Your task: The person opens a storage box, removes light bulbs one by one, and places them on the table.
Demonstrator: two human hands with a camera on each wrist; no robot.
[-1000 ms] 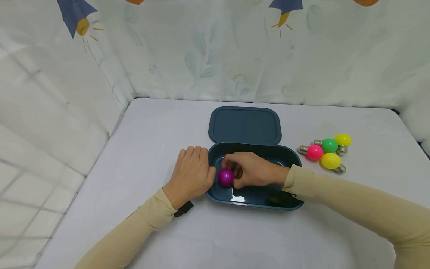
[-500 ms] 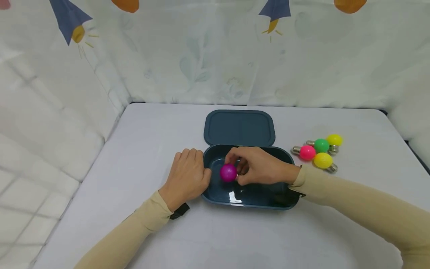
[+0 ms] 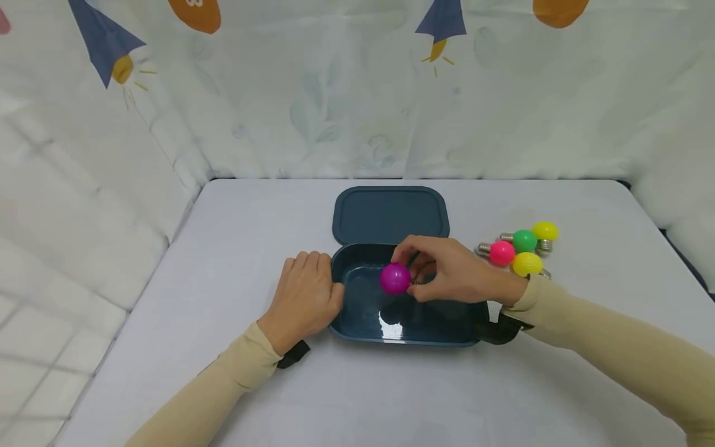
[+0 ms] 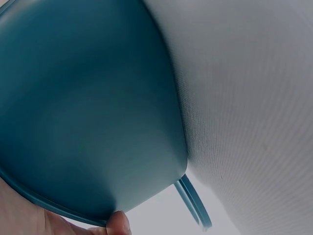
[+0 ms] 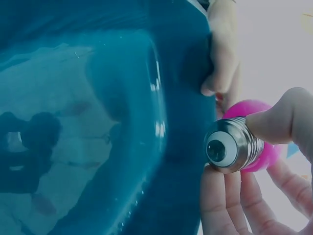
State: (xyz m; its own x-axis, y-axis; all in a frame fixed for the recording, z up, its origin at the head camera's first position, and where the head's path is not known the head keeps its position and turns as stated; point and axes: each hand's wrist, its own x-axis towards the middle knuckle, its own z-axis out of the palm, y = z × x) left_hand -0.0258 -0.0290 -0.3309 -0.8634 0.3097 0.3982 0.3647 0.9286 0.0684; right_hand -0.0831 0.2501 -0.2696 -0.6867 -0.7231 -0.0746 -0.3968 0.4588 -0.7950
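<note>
A dark blue rectangular box (image 3: 357, 316) stands on the white table in the head view. My left hand (image 3: 304, 295) grips the box's left rim, with the thumb over the edge in the right wrist view and a fingertip (image 4: 119, 224) under the rim in the left wrist view. Over the box, my right hand (image 3: 449, 270) holds a purple light bulb (image 3: 395, 279), its round end pointing left. The right wrist view shows the thumb and fingers pinching the bulb around its metal screw base (image 5: 232, 144). Part of the box's right end is hidden behind the right arm.
The matching flat lid (image 3: 391, 214) lies behind the box. To the right sit several more bulbs: a pink one (image 3: 502, 253), a green one (image 3: 524, 240) and two yellow ones, the back one (image 3: 545, 231) and the front one (image 3: 527, 264). A patterned curtain (image 3: 357, 93) hangs behind the table.
The purple bulb has risen from low in the box and shifted right with my right hand. My left hand keeps its hold on the rim. The whole head view has shifted slightly.
</note>
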